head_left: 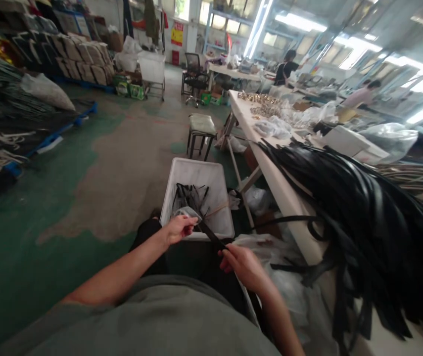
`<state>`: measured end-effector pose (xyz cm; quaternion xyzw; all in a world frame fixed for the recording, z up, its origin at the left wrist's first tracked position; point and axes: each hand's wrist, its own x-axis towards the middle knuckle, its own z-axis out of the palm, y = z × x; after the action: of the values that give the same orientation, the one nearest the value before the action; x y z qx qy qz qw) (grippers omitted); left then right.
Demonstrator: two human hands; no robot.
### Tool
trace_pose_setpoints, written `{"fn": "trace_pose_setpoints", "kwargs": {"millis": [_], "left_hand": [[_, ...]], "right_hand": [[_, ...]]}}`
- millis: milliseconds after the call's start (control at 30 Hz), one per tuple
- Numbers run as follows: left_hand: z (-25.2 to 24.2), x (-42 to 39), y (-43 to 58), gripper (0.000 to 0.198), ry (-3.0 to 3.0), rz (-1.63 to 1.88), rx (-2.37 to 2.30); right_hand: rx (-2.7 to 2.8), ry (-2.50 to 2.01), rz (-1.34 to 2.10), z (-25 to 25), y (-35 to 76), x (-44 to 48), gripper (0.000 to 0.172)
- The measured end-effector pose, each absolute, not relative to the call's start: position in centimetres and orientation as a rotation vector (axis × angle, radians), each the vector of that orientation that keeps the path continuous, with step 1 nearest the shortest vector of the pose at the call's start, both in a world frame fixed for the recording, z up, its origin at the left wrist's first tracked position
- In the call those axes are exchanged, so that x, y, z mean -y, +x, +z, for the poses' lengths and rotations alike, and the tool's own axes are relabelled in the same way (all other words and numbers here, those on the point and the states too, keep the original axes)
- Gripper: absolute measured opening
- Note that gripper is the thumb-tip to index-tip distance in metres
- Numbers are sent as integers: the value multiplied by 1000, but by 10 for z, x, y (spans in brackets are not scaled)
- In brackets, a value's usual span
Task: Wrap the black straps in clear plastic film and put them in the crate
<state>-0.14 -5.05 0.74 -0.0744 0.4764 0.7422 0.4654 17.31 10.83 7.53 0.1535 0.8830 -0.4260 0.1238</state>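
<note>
Holding black strap (211,236) btwn both hands, just above near rim of white bin (196,170). L hand (179,229) pinched shut on strap's far end; R hand (244,266) clenched round near end, close to lap. Strap runs diagonally btwn them. More black strips in bin (191,198), w/ bit of clear plastic. Heap of black straps (363,207) drapes over edge of white table (276,185) at R. Stool (201,126) beyond bin. Another person (287,66) at far table, well apart.
</note>
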Motion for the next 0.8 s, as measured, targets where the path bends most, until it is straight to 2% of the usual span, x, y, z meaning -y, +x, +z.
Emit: {"fn": "trace_pose_setpoints", "kwargs": {"millis": [233,367,500,667,800], "left_hand": [[7,32,38,33,-34,1699,-1108],[-1,46,21,34,-149,1727,-1170],[-5,43,31,33,-153,1649,-1160],[-4,29,57,31,-50,1606,-1117],[-3,41,38,30,-177,1666,-1134]], "right_hand": [[-2473,466,-1402,58,161,-103,29],[-2493,464,-1234,67,199,-108,23],[-2548,604,-1006,68,212,-101,28],[-2654,672,-1070,61,188,-90,23],[-2702,622,-1270,56,192,-87,41]]}}
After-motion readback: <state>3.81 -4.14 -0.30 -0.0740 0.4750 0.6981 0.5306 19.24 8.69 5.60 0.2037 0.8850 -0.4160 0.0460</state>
